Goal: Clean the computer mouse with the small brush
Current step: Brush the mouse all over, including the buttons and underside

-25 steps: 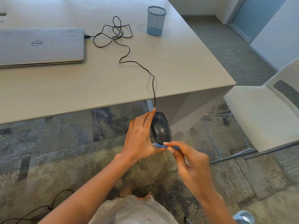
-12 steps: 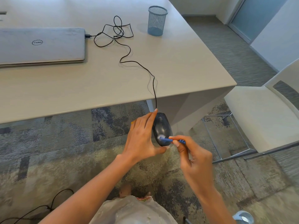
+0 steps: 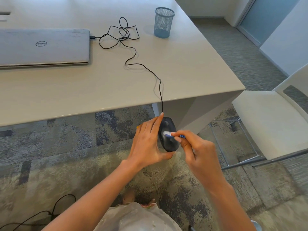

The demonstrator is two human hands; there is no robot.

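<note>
A: Where is the mouse (image 3: pixel 168 139)?

B: Off the table (image 3: pixel 100 90), held in the air below its near edge, over the carpet (image 3: pixel 66 147). Black body, long axis running away from the person, top side facing up.

A: Who has it?

B: The left hand (image 3: pixel 146 144). Fingers along the mouse's left side, index stretched up to its far end, thumb under the near end. That grip is closed around the mouse.

A: And the other hand?

B: The right hand (image 3: pixel 198 152) comes in from the right, its grip pinched on the small brush (image 3: pixel 173 135). Blue handle shows between thumb and index finger; the pale bristle end lies on the middle of the mouse's back.

A: The cable?

B: The black cable (image 3: pixel 160 90) leaves the mouse's far end, climbs over the table edge, winds across the top into a loose tangle and plugs into the right side of the closed grey laptop (image 3: pixel 43 47).

A: Anything else on top?

B: A blue mesh pen cup (image 3: pixel 163 22), upright, near the far right corner, well apart from the laptop. A white chair (image 3: pixel 266 120) stands to the right of the table.
</note>
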